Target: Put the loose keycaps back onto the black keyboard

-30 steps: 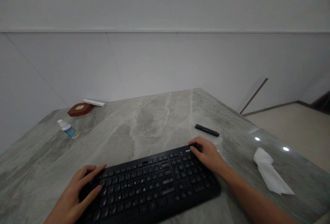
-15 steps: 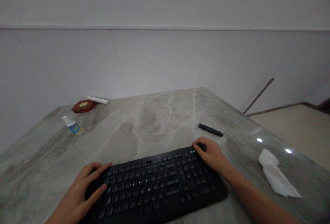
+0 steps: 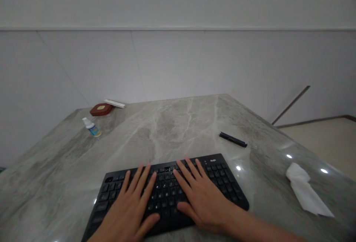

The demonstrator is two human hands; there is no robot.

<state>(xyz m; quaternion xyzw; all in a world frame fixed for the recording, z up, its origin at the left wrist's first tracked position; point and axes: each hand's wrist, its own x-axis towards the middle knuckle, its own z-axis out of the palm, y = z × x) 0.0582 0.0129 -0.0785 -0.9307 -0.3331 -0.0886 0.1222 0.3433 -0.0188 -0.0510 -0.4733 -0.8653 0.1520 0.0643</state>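
Note:
A black keyboard (image 3: 228, 182) with a number pad lies on the grey marbled table (image 3: 172, 127), close to me and slightly slanted. Over its left half, my left hand (image 3: 128, 205) is spread with fingers pointing away from me. My right hand (image 3: 200, 193) is likewise spread, across the keys right of the middle. Both hands are open, palms down, and cover many of the keys. Whether the fingertips press the keys I cannot tell. Beyond the keyboard's right end lies a dark pen (image 3: 233, 139).
A small spray bottle (image 3: 92, 127) lies on its side at the left. Behind it, a reddish-brown box (image 3: 101, 110) touches a white strip (image 3: 114, 103) near the wall. A crumpled white tissue (image 3: 307, 192) is at the right. The table's right edge drops toward the floor.
Both hands have left the keyboard's ends, where they gripped it, and moved inward to lie spread over the keys. The camera view has shifted slightly left.

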